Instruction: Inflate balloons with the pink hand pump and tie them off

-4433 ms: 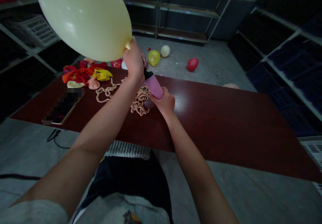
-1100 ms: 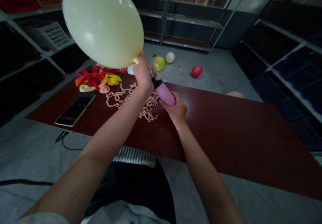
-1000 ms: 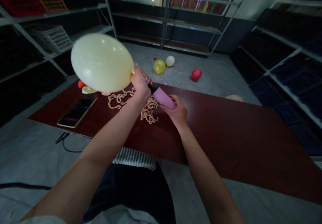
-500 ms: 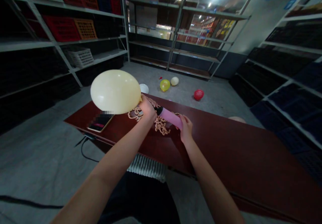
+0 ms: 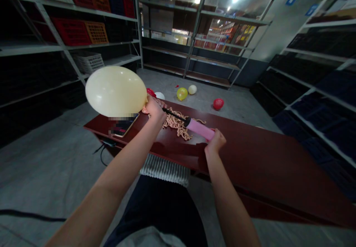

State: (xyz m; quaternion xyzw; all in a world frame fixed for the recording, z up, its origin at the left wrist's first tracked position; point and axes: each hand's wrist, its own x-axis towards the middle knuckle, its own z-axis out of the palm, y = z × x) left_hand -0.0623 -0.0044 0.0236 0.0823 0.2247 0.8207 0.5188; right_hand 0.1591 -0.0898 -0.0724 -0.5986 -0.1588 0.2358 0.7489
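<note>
A large cream balloon [image 5: 115, 91] bulges out to the left of my left hand [image 5: 155, 108], its neck pinched in the closed fingers. That same hand grips the near end of a balloon pump [image 5: 200, 129], where the nozzle joins the balloon; the fingers hide the join. My right hand [image 5: 216, 142] is closed around the far end of the pump's pink barrel. Between the hands a long black rod shows, drawn out of the barrel. Under the pump, a heap of tan, uninflated long balloons [image 5: 178, 123] lies on the dark red table [image 5: 264, 154].
A phone [image 5: 126, 124] lies at the table's left end, partly behind the cream balloon. On the floor beyond are a yellow balloon [image 5: 182, 94], a white balloon [image 5: 192, 89] and a red balloon [image 5: 218, 104]. Metal shelves [image 5: 191, 54] with crates stand around. Cables hang below the table's left end.
My hands have moved apart, and the black rod now shows between them. The cream balloon has shifted left and slightly up. The view has shifted a little.
</note>
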